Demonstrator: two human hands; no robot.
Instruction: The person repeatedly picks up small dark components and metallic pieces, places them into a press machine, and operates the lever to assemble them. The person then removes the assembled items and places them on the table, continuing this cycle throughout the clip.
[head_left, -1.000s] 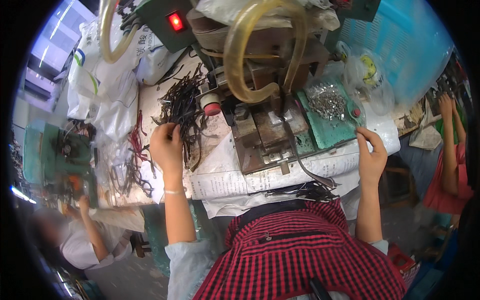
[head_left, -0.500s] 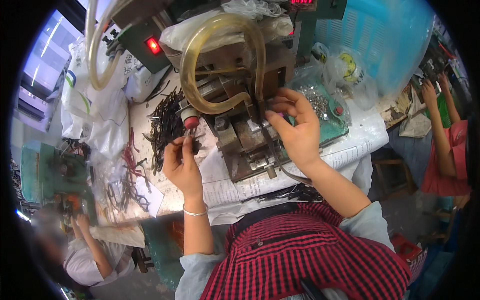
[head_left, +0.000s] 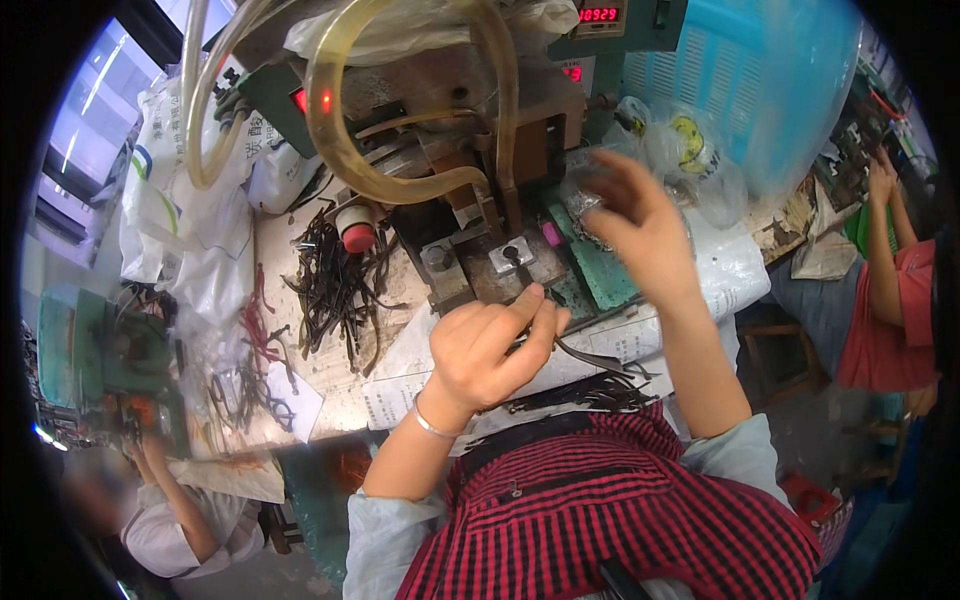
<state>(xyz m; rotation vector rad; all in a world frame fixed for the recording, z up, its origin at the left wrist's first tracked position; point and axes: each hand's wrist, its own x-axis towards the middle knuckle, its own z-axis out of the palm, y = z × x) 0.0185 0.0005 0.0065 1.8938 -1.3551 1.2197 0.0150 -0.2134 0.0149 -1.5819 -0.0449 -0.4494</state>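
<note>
My left hand (head_left: 495, 350) is closed on a thin dark strap (head_left: 585, 356) at the front of the press-like machine (head_left: 440, 160). The strap's far end lies on a small metal plate (head_left: 512, 254) under the machine's head, and its tail trails rightward from my fingers. My right hand (head_left: 655, 240) is raised over the green tray (head_left: 610, 275), beside small shiny metal parts (head_left: 590, 205); its fingers are smeared by motion, so whether it holds anything is unclear. A red push button (head_left: 357, 237) sits left of the plate.
A heap of dark straps (head_left: 335, 290) lies left of the machine, and more lie along the table's front edge. Clear hoses (head_left: 335, 120) loop over the machine. A blue basket (head_left: 720, 80) stands back right. Co-workers sit at left and right.
My left hand has moved from beside the red button to the strap at the plate. My right hand has left the machine's head and strap, moving right over the tray.
</note>
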